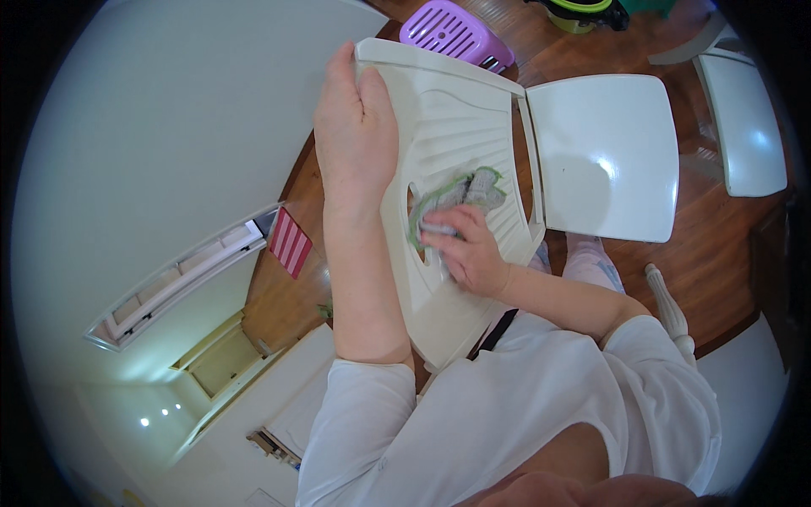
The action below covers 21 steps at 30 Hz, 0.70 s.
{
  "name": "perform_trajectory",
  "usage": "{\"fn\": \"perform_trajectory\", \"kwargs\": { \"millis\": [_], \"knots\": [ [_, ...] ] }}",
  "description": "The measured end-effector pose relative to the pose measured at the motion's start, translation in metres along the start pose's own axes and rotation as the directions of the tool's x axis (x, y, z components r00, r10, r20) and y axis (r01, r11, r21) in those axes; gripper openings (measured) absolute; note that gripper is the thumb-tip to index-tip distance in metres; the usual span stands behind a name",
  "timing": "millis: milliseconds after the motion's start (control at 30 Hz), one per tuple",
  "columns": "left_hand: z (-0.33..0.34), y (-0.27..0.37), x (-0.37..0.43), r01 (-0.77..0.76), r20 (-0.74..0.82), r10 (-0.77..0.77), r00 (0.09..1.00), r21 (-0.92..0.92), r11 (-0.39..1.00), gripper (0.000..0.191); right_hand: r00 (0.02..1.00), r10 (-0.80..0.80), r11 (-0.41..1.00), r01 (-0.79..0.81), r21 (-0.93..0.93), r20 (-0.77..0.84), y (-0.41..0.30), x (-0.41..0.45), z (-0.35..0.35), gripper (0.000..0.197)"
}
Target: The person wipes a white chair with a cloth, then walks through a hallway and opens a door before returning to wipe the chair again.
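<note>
A white chair backrest (466,127) with a ribbed panel and an oval cut-out spans the middle, its glossy seat (602,158) to the right. My left hand (361,120) is at the backrest's far upper corner, gripping its outer edge; some fingertips are hidden behind it. Lower down, my right hand (469,250) holds a grey cloth with green edging (485,190) against the ribbed face, beside the cut-out. The cloth is bunched, and part of it lies beyond my fingers.
A purple slotted plastic basket (443,35) is behind the chair, with a lined bin (573,22) further right. Another white chair seat (751,127) stands at the right. A white turned leg (668,304) is near my right elbow. A red striped mat (291,243) lies by the wall.
</note>
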<state>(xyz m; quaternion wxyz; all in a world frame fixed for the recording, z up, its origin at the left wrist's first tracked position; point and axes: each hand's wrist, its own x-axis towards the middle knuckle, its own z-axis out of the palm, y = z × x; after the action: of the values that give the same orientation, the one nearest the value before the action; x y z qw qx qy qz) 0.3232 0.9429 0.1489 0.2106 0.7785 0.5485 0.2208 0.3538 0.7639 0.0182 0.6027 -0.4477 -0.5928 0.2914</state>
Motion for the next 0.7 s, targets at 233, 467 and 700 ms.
{"fn": "perform_trajectory", "kwargs": {
  "millis": [233, 467, 700],
  "knots": [
    [-0.005, -0.001, 0.000, 0.029, 0.021, -0.029, 0.999, 0.000, 1.000, 0.043, 0.999, 0.031, 0.993, -0.034, 0.115, 0.029, -0.004, -0.036, 0.001, 0.041],
    [-0.001, 0.005, 0.001, 0.105, 0.036, -0.103, 0.994, -0.040, 0.994, 0.041, 0.978, 0.171, 0.953, -0.195, 0.230, 0.121, 0.030, -0.060, -0.018, 0.032],
    [-0.004, 0.008, -0.003, 0.135, 0.026, -0.133, 0.991, -0.087, 0.987, 0.041, 0.995, -0.055, 0.933, 0.021, 0.360, 0.084, -0.003, -0.011, -0.001, 0.023]
  ]
}}
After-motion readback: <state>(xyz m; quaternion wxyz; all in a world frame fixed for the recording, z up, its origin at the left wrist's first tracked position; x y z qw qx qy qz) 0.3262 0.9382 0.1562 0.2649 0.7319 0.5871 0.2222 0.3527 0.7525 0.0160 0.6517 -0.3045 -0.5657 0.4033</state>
